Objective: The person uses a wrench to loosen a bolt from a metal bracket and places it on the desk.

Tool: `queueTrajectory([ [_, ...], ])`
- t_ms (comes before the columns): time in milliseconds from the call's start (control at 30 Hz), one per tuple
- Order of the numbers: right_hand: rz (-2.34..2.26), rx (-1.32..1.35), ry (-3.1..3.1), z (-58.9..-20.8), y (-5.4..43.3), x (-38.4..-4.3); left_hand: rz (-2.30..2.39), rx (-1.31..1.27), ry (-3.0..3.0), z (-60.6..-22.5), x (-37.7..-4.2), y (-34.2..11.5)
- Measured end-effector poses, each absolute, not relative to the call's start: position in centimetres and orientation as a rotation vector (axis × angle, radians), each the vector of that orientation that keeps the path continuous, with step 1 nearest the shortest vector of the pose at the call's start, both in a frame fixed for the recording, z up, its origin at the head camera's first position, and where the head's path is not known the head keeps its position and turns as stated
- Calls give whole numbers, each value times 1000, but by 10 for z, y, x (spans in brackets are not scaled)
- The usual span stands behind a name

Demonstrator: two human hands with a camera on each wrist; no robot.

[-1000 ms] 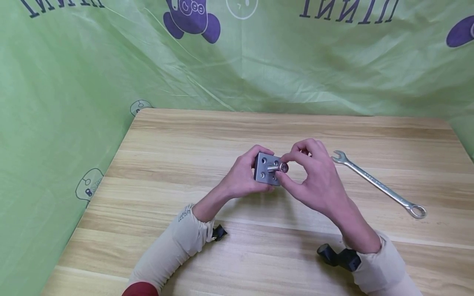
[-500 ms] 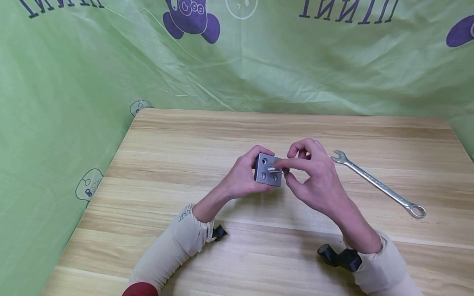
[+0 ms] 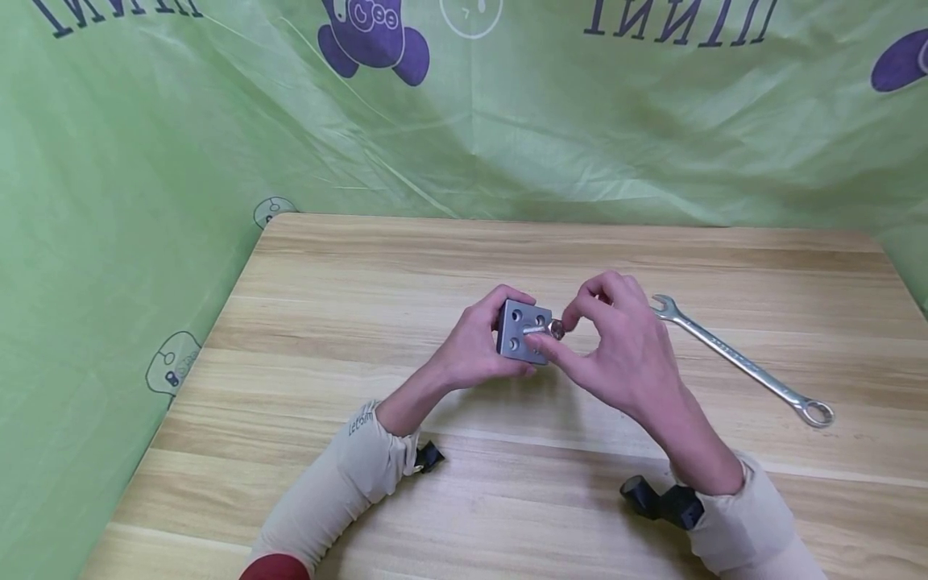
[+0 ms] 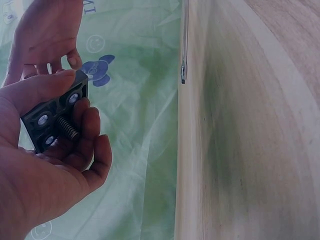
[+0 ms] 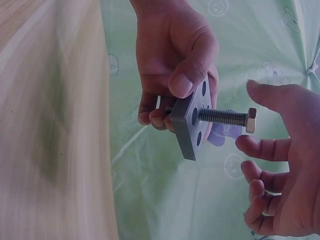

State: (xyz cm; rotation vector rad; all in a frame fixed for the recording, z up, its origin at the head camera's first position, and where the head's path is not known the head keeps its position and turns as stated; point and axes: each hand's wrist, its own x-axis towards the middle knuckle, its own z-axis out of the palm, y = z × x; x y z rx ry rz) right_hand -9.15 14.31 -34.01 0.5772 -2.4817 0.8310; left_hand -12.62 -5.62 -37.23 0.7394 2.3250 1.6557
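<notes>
My left hand (image 3: 474, 342) grips a grey square metal plate (image 5: 186, 125) with several holes, thumb on one edge and fingers around the other. A hex bolt (image 5: 222, 117) passes through the plate's middle, its head standing well off the near face. On the far side, the threaded end (image 4: 67, 127) pokes out in the left wrist view. Around the bolt head, my right hand (image 3: 627, 350) holds thumb and fingers spread. A gap shows between them and the head in the right wrist view. Both hands hold this above the table.
A combination wrench (image 3: 739, 362) lies on the wooden table (image 3: 348, 306), right of my right hand. Green printed cloth (image 3: 507, 153) hangs behind and to the left. Black wrist devices (image 3: 660, 501) sit at both sleeves.
The right index finger has drawn back from the bolt's shank, and the thumb has pushed leftward along it toward the plate. The left hand and plate have stayed nearly still.
</notes>
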Motion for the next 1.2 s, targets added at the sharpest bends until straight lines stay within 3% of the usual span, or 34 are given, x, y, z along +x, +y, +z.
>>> queueTrajectory([
  [1200,1041,857,-2274,-339,144,-96,1679,723,2299,-373,-127,-55],
])
